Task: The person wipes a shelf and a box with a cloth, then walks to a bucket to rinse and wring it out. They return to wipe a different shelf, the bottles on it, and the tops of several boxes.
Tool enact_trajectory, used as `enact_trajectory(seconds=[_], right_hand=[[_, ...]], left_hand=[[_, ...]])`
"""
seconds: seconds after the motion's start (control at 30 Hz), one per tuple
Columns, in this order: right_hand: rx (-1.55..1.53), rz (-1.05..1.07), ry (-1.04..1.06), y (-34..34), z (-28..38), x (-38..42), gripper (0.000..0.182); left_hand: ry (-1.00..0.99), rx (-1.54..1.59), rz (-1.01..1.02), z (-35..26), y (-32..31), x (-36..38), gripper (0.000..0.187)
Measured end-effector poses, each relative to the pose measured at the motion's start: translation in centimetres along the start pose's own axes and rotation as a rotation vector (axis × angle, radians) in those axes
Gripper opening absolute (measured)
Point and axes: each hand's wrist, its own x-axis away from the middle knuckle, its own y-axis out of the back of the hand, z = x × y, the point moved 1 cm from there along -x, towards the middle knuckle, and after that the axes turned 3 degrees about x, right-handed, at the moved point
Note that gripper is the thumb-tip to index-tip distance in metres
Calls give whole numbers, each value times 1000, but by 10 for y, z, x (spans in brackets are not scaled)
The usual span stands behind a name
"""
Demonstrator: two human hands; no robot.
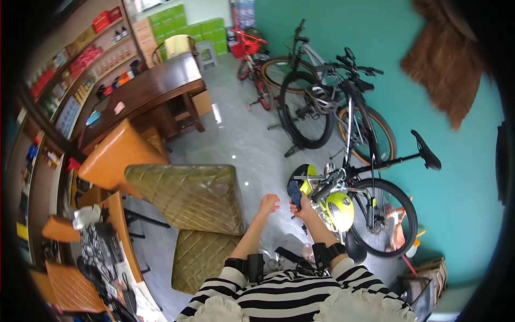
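Observation:
My right hand (302, 207) is closed around a dark blue cloth (294, 193), which sticks up past the fingers. Just left of it, my left hand (269, 203) hovers with loosely curled fingers, a little apart, and nothing shows in it. Close to my right hand stands a small yellow-green motorcycle (339, 211) with chrome parts. Its yellow-green front fender sits behind the cloth. A black bicycle (370, 166) leans over beside it, its rear wheel and saddle to the right.
An olive quilted chair (188, 196) stands to my left, with an orange chair (120, 155) behind it. Further back are a dark wooden desk (155, 86), several bicycles along the green wall (332, 32), and a red child's bike (249, 48). A cluttered table (129, 241) is at lower left.

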Motion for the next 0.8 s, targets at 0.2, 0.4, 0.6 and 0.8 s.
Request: enact_trajectory(seconds=[0.2, 0.4, 0.6, 0.8], right_hand=[[-128, 1, -69, -5, 33, -45, 51], [-5, -92, -97, -50, 106, -131, 54], [120, -284, -40, -104, 165, -195, 54], [320, -279, -68, -151, 179, -253, 52]], left_hand=[[-140, -201, -78, -48, -18, -68, 36], [-492, -540, -199, -157, -25, -133, 40], [-262, -398, -253, -216, -30, -197, 47], [-101, -387, -466, -237, 29, -251, 51]])
